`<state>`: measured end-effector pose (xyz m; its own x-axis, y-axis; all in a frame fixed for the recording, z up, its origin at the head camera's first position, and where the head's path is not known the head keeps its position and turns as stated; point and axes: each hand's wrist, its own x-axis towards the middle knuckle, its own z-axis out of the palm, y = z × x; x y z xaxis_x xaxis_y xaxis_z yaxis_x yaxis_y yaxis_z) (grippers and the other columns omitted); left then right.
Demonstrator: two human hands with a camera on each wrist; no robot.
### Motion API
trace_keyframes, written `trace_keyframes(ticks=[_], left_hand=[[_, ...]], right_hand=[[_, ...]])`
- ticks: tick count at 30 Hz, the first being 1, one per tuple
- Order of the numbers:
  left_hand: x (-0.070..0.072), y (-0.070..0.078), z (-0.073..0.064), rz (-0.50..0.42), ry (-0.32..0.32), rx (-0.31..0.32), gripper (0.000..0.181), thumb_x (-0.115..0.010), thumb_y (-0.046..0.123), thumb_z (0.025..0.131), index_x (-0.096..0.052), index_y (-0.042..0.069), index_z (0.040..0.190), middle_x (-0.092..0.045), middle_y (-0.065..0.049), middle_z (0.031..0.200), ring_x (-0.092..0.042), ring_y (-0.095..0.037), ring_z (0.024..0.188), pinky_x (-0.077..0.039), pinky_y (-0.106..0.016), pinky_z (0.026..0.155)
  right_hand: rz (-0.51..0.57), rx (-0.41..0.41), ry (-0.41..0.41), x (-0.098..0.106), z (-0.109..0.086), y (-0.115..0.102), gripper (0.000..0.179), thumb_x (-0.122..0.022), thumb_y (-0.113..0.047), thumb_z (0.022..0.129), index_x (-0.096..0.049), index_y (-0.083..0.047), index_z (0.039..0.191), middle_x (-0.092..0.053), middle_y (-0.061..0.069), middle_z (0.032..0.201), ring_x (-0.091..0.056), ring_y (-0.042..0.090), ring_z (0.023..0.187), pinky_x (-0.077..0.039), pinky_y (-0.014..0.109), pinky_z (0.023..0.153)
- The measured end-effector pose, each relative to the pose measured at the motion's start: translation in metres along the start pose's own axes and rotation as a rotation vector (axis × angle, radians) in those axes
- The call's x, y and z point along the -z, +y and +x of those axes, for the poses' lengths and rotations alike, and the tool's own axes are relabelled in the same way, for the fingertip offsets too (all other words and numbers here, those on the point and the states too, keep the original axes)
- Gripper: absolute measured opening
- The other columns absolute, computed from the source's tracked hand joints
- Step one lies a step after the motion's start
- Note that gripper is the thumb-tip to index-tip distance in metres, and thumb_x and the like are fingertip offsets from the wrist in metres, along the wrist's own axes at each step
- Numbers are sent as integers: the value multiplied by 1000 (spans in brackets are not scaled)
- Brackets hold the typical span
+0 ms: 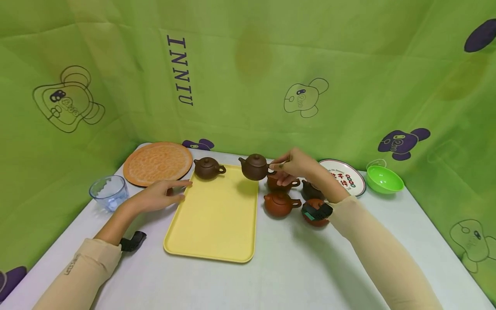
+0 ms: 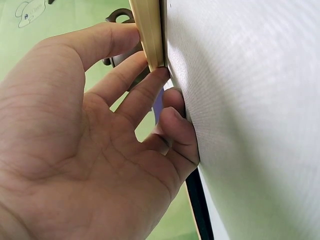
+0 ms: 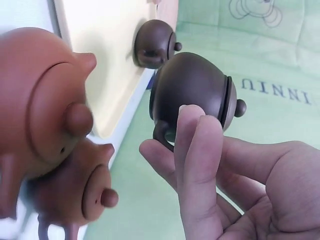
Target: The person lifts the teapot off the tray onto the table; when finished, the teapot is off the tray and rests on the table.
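Observation:
By its handle, my right hand holds a dark brown teapot above the far right corner of a yellow tray. The right wrist view shows fingers and thumb at the handle of this teapot, its lid on. Another dark teapot stands in the tray's far left corner. My left hand touches the tray's left edge with its thumb and extended fingers. Right of the tray stand reddish-brown teapots and a further dark teapot, partly hidden by my right arm.
A round orange board lies at the back left, with a clear blue glass bowl in front of it. At the back right are a white patterned plate and a green bowl. Green cloth hangs behind the white table.

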<state>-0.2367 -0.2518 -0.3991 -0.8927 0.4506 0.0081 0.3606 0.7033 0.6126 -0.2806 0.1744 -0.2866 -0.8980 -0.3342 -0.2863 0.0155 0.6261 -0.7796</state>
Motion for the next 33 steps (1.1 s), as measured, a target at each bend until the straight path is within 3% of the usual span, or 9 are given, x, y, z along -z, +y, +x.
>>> trace_keyframes(ticks=[3,10,16,21,27,33], left_hand=[[0,2,0,-2,-1,3,51,-68,19,103,-59,10,152,-67,-2,94,-49,-14,74,-40,-26,64],[0,3,-2,-6,4,-7,50,-68,21,103,-59,8,151,-66,-3,94,-48,-12,73,-40,-26,63],[-1,4,-2,-6,4,-2,50,-67,21,103,-59,9,152,-71,-6,109,-48,-13,76,-40,-26,64],[-1,6,-2,-16,4,-2,51,-68,22,104,-59,8,152,-72,-7,117,-48,-14,76,-40,-26,64],[-2,3,-1,-13,7,-10,51,-68,22,103,-59,8,152,-70,-4,106,-48,-13,74,-40,-26,64],[-1,2,0,-1,-7,25,52,-67,20,103,-58,12,153,-61,-2,88,-47,-14,73,-39,-26,64]], right_hand=[[10,-5,1,5,-12,5,34,-67,-13,105,-70,1,136,-79,16,86,-74,15,64,-64,33,68],[18,27,1,12,-40,21,35,-67,-13,104,-70,1,136,-77,21,110,-76,19,73,-65,36,72],[5,16,8,16,-61,36,35,-69,-18,103,-72,0,134,-80,11,100,-77,21,74,-65,37,71],[10,7,0,16,-76,47,40,-70,-19,103,-69,1,137,-79,16,100,-76,21,72,-65,37,70],[-19,7,5,12,-92,57,38,-71,-21,102,-72,0,134,-79,17,95,-76,23,67,-64,44,69],[12,20,-7,4,-105,67,34,-71,-19,102,-74,1,129,-80,17,100,-75,22,67,-64,41,65]])
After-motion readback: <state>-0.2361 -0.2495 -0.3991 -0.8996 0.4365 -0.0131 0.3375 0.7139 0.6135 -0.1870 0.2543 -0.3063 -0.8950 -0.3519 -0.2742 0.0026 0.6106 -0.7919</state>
